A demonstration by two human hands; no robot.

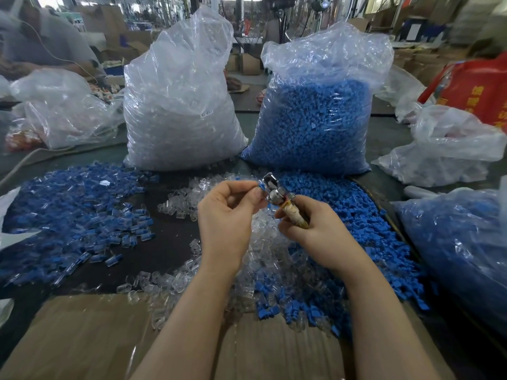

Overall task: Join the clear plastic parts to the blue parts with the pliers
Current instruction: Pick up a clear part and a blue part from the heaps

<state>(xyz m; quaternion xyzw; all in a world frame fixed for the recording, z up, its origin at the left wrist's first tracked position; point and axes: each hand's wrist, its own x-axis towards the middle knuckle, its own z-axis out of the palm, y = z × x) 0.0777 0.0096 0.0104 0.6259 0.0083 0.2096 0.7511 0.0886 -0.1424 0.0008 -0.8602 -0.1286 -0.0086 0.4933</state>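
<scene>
Your left hand (229, 207) pinches a blue part (262, 185) in the pliers (277, 193) your right hand (310, 229) grips; joined pile (76, 215) is big, w/ loose clear parts (263, 259) & full bags (312, 116) left.

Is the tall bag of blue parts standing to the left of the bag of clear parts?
No, the tall bag of blue plastic parts stands right of it.

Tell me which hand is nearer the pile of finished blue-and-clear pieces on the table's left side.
Left. The left hand hangs just right of that pile; the right hand, gripping the pliers, is farther right, over the loose blue parts.
</scene>
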